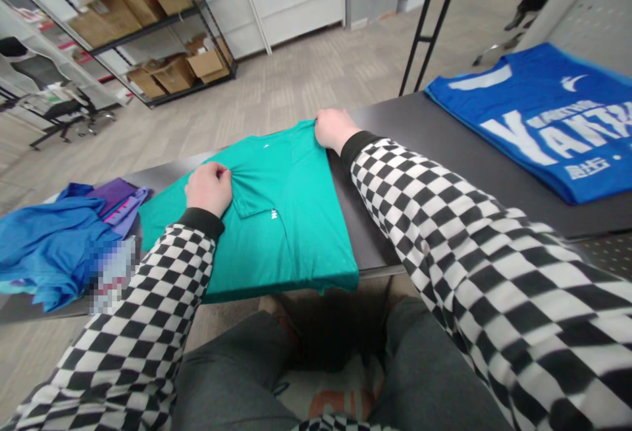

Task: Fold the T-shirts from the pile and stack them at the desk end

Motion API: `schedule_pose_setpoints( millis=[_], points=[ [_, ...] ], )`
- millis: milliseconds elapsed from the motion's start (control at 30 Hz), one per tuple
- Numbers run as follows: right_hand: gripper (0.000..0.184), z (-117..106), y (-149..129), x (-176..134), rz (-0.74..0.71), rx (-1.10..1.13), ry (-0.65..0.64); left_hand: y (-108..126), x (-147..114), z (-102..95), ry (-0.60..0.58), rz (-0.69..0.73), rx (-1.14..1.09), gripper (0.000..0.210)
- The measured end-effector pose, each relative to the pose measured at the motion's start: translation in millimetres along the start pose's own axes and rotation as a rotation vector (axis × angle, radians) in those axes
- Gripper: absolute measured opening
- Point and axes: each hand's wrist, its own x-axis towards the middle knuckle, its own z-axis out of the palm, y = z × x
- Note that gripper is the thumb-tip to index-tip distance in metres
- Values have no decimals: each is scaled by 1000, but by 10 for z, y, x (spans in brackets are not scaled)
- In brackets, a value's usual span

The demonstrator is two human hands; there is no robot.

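Note:
A green T-shirt [301, 220] lies spread on the dark table in front of me, its near edge hanging a little over the table's front. My left hand [210, 189] pinches the fabric left of the shirt's middle, and creases run out from the fingers. At the shirt's far right corner, my right hand [336, 129] is closed on the cloth; its fingertips are partly hidden. A folded sleeve edge and a small white print show near the middle of the shirt.
On the table [390, 115], a blue jersey [533, 122] with white lettering lies flat at the right. A heap of blue clothes [54, 233] with a purple garment [116, 195] sits at the left. Beyond stand a shelf with cardboard boxes [172, 74] and an office chair [49, 89].

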Motion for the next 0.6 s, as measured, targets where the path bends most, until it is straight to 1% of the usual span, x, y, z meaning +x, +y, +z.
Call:
schedule_pose_setpoints(
  millis=[133, 233, 300, 367, 400, 433, 500, 567, 600],
  points=[
    [42, -36, -29, -31, -1, 14, -7, -30, -6, 42, 2, -5, -28, 23],
    [41, -63, -49, -52, 6, 16, -6, -18, -29, 25, 58, 13, -70, 25],
    [42, -86, -49, -64, 27, 34, 3, 14, -57, -14, 144, 75, -110, 34],
    [45, -121, -35, -74, 48, 66, 29, 60, -96, -54, 196, 214, -168, 42],
    [46, -144, -25, -81, 53, 83, 48, 84, -117, -67, 176, 308, -202, 44],
    [47, -170, -17, -89, 57, 98, 67, 106, -137, -72, 120, 403, -232, 45],
    [49, -228, -18, -116, 50, 111, 110, 138, -167, -59, -50, 542, -265, 50],
    [50, -277, -58, -161, 5, 102, 142, 150, -179, -29, -208, 585, -253, 62],
    [51, -291, -95, -190, -41, 92, 144, 149, -179, -16, -263, 582, -236, 69]
  ],
)
